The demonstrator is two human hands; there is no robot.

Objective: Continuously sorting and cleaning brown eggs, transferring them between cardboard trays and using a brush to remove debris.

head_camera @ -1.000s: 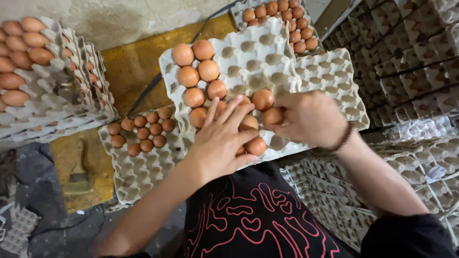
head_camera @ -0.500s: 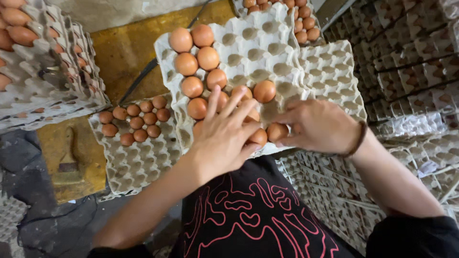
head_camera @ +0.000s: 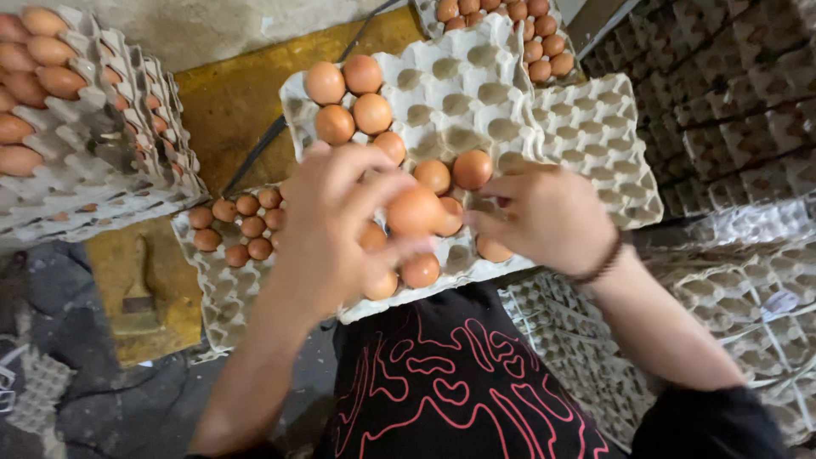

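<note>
A grey pulp egg tray [head_camera: 476, 93] rests on my lap, with several brown eggs along its left and near side. My left hand [head_camera: 340, 229] is raised above the tray's near left part and holds a brown egg [head_camera: 414, 211] in its fingertips. My right hand [head_camera: 548, 217] lies on the tray's near right part, fingers curled over the cups next to an egg [head_camera: 493, 248]; whether it grips one is hidden. Another egg [head_camera: 472, 168] sits in a cup just beyond the right fingers.
A lower tray [head_camera: 225, 280] with small eggs lies on the floor at left. Stacked trays with eggs [head_camera: 76, 127] stand far left. Another egg tray [head_camera: 510, 34] is beyond. Stacks of empty trays [head_camera: 731, 127] fill the right side. A brush [head_camera: 138, 297] lies on the yellow floor.
My left hand has lifted off the tray with an egg in its fingertips. My right hand stayed low on the tray's near right part. The view moved closer.
</note>
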